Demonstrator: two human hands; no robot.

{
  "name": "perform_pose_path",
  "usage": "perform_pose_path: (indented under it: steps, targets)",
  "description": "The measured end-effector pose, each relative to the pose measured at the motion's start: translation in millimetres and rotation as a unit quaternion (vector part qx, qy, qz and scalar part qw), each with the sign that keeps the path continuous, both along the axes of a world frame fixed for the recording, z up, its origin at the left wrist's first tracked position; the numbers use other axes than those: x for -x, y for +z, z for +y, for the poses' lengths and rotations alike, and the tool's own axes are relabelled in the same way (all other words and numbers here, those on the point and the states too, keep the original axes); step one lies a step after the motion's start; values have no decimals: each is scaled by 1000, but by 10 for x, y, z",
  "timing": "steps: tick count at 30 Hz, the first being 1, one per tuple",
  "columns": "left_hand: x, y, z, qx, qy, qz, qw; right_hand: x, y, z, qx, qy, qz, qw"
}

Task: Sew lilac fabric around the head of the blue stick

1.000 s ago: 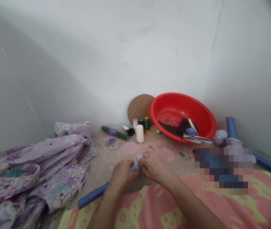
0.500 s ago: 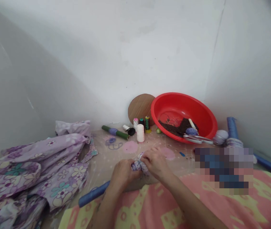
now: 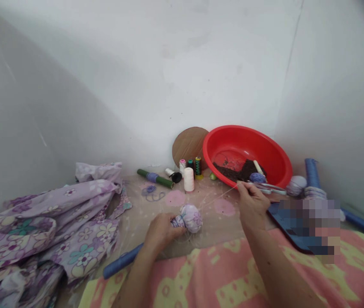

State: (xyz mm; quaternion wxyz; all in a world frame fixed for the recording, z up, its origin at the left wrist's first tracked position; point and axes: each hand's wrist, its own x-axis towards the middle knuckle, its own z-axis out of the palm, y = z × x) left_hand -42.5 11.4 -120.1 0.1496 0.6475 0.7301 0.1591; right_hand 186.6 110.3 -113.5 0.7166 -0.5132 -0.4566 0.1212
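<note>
My left hand [image 3: 161, 232] is closed around the gathered neck of a small stuffed fabric ball [image 3: 191, 218], lilac with a floral print. The ball's round end faces right, in full sight. From its upper right side a pale thread [image 3: 219, 197] runs taut to my right hand [image 3: 254, 205]. The fingertips of that hand are pinched on the thread's far end, in front of the basin; whether a needle is there too is too small to tell. Under my left wrist lies a blue wrapped rod [image 3: 120, 262].
A red basin [image 3: 246, 132] leans at the back right with dark cloth and scissors [image 3: 270, 187]. Thread spools [image 3: 188, 179] and a green stick [image 3: 154, 178] sit by the wall. Floral fabric [image 3: 82, 239] is heaped left. A dark flat device [image 3: 294, 229] lies right, partly blurred out.
My right hand has left the fabric ball and moved right, drawing the thread out straight. My left hand keeps its hold, and the ball's round end is now uncovered.
</note>
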Motion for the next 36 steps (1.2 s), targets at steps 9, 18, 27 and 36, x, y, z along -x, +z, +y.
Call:
perform_pose_path:
  steps: [9, 18, 27, 36]
  targets:
    - [29, -63, 4, -19, -3, -18, 1000, 298, 124, -333, 54, 147, -418, 895]
    - [-20, -26, -13, -34, -9, 15, 999, 671, 35, -604, -84, 284, -528, 796]
    - [-13, -91, 4, -48, -3, 20, 999, 851, -15, -579, -93, 222, -623, 745]
    - [4, -65, 13, -24, 5, -11, 1000, 789, -77, -486, -99, 197, -491, 843]
